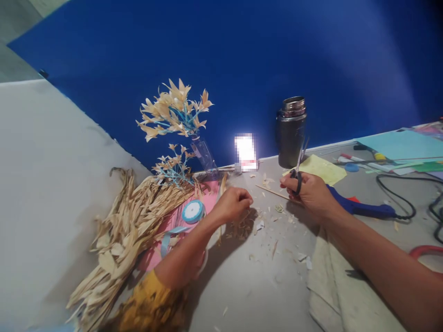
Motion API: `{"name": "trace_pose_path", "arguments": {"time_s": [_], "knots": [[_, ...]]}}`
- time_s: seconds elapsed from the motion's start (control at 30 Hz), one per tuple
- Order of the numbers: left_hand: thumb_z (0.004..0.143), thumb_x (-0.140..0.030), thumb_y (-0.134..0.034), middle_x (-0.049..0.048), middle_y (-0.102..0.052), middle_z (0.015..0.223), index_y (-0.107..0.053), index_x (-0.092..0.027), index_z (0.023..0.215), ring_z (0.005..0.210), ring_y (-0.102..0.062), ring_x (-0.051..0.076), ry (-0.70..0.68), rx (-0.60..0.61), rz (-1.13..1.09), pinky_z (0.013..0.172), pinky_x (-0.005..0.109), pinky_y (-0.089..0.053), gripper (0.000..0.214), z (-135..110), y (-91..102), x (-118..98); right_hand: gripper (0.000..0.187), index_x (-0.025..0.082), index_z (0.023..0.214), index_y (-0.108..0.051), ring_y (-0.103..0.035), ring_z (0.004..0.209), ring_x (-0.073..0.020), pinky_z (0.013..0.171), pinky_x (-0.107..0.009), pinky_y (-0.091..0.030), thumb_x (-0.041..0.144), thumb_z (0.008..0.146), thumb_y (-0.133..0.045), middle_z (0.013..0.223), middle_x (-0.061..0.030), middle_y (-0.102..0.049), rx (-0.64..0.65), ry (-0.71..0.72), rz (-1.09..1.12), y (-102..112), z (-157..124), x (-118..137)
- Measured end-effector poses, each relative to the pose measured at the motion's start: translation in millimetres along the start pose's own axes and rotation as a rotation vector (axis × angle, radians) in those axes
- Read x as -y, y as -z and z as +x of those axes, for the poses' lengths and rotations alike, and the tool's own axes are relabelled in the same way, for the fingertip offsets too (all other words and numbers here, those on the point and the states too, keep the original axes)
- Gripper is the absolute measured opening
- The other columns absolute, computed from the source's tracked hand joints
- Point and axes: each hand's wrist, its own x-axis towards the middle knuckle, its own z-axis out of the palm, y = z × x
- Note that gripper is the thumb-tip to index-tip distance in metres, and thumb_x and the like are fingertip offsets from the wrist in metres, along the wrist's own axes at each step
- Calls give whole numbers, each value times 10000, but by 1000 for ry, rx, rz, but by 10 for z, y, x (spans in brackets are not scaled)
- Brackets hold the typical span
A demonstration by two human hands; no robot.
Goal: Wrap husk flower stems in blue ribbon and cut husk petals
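My right hand (311, 193) is closed around the black handles of a pair of scissors (299, 162), whose blades point up and away. My left hand (234, 204) is closed in a loose fist just above the grey table (256, 286); a thin dry strip (221, 203) runs by it, but whether the fingers grip it I cannot make out. Small cut scraps (273, 226) lie scattered between and below my hands. A thin wooden stick (273, 192) lies on the table just left of my right hand.
A pile of dry husk leaves (128, 230) lies at the left beside pink paper (207, 196) and a blue ribbon roll (193, 211). A bottle with paper-leaf branches (176, 113), a dark steel flask (291, 131), yellow paper (321, 168), a blue glue gun (363, 210), cables and coloured sheets surround them.
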Motion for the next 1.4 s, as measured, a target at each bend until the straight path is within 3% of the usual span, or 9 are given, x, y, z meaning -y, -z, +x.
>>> {"name": "trace_pose_path", "arguments": {"time_s": [0.13, 0.27, 0.43, 0.57, 0.73, 0.87, 1.0, 1.1, 1.4], "knots": [[794, -78, -529, 58, -674, 992, -725, -225, 1074, 913, -632, 212, -99, 29, 305, 807, 325, -458, 372, -368, -185, 89, 248, 179, 781, -661, -418, 502, -95, 471, -247, -287, 375, 671, -763, 585, 40, -556, 38, 37, -152, 1, 16, -98], [835, -114, -522, 74, -632, 976, -740, -210, 916, 930, -620, 216, -129, -4, 383, 788, 320, -464, 251, -466, -331, 184, 274, 182, 803, -671, -438, 532, -109, 492, -255, -309, 406, 677, -767, 595, 41, -552, 59, 65, -226, -6, 17, -150], [836, -99, -578, 57, -677, 850, -692, -196, 832, 818, -637, 183, -372, -334, 132, 749, 303, -494, 149, -459, -265, 268, 294, 178, 779, -669, -433, 510, -108, 474, -251, -310, 431, 671, -773, 570, 37, -545, 133, 24, -253, -51, -60, -90], [891, -103, -547, 79, -729, 863, -680, -205, 929, 820, -676, 192, -621, -606, 160, 739, 322, -526, 171, -501, -234, 252, 340, 164, 813, -654, -543, 577, -134, 535, -256, -408, 428, 666, -808, 663, -4, -627, 468, -148, -137, -189, -240, -63], [859, -50, -561, 90, -762, 928, -680, -208, 974, 869, -702, 206, -733, -643, 252, 788, 339, -533, 229, -561, -317, 203, 359, 180, 880, -606, -566, 631, -118, 611, -243, -443, 357, 661, -829, 703, 32, -606, 487, -260, 81, -389, -480, -101], [828, -68, -543, 81, -758, 951, -703, -209, 989, 896, -694, 203, -493, -518, -56, 816, 335, -519, 268, -566, -321, 168, 330, 183, 848, -584, -517, 594, -111, 570, -238, -409, 336, 654, -804, 657, 44, -569, 417, -218, 30, -416, -514, -110], [829, -236, -532, 107, -738, 893, -730, -161, 947, 728, -665, 187, -45, -149, -651, 679, 308, -502, 243, -558, -234, 118, 253, 184, 824, -601, -480, 588, -117, 545, -244, -394, 284, 652, -757, 662, 37, -553, 454, -114, -115, -373, -486, -105], [794, -360, -640, 71, -674, 669, -716, -145, 766, 573, -580, 142, 82, 50, -784, 578, 263, -435, 230, -557, -203, 103, 190, 183, 783, -605, -492, 606, -125, 555, -244, -394, 239, 648, -726, 662, 31, -561, 528, -68, -196, -352, -472, -97], [661, -371, -809, 17, -626, 557, -665, -156, 704, 488, -508, 107, 152, -55, -946, 527, 242, -370, 263, -548, -347, 81, 314, 194, 912, -626, -565, 630, -146, 589, -248, -446, 373, 699, -772, 701, 25, -632, 412, -110, -123, -285, -390, -101]]}}
